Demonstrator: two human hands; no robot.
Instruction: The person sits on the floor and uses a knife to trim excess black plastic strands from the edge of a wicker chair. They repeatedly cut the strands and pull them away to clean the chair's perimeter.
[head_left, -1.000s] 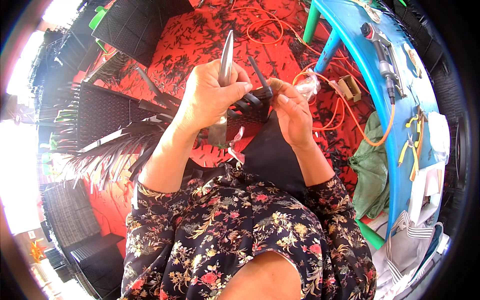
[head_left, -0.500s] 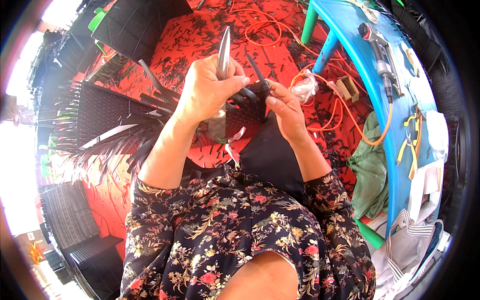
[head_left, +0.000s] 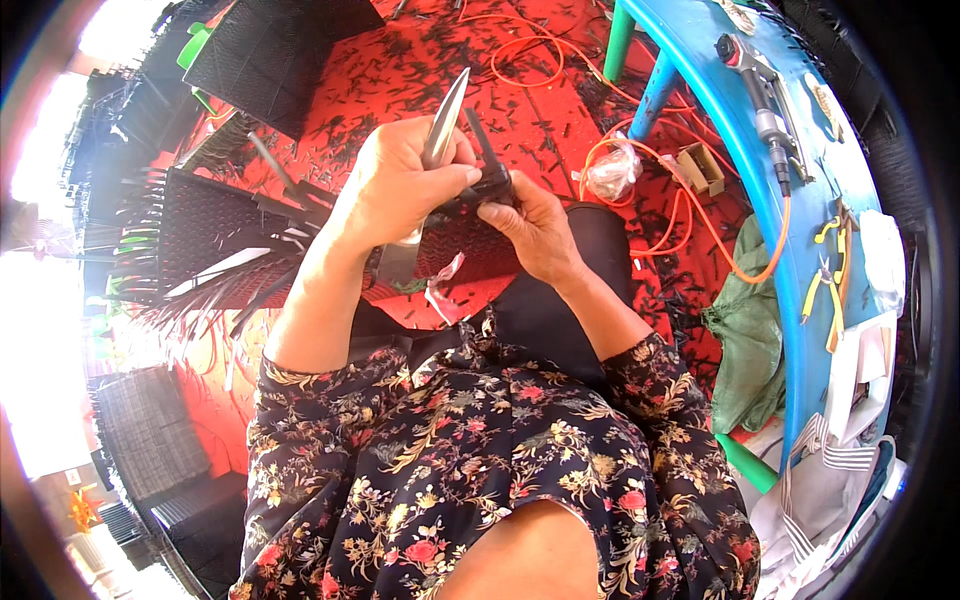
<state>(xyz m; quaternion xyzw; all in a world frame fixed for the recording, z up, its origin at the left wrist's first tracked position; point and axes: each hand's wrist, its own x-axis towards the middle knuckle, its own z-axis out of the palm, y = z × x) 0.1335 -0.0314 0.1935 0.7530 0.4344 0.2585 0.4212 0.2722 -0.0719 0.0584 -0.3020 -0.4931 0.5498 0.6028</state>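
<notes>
My left hand is closed around a pointed silver metal tool, its tip slanting up and away to the right. The tool's other end sticks out below the palm. My left thumb presses against a dark bundle of black plastic strips held between my hands. My right hand pinches the same bundle from the right, thumb on the near side. One stiff strip rises from it beside the tool's point. Left of my hands stands a black woven panel with many loose strips fanning from it.
A blue table curves along the right, bearing an air tool with an orange hose and yellow-handled pliers. Black scraps litter the red floor. A green sack lies beside the table, near a small cardboard box.
Both hands have shifted left with the tool and bundle. The tool now tilts further right. My black-clad knee shows more behind my right hand.
</notes>
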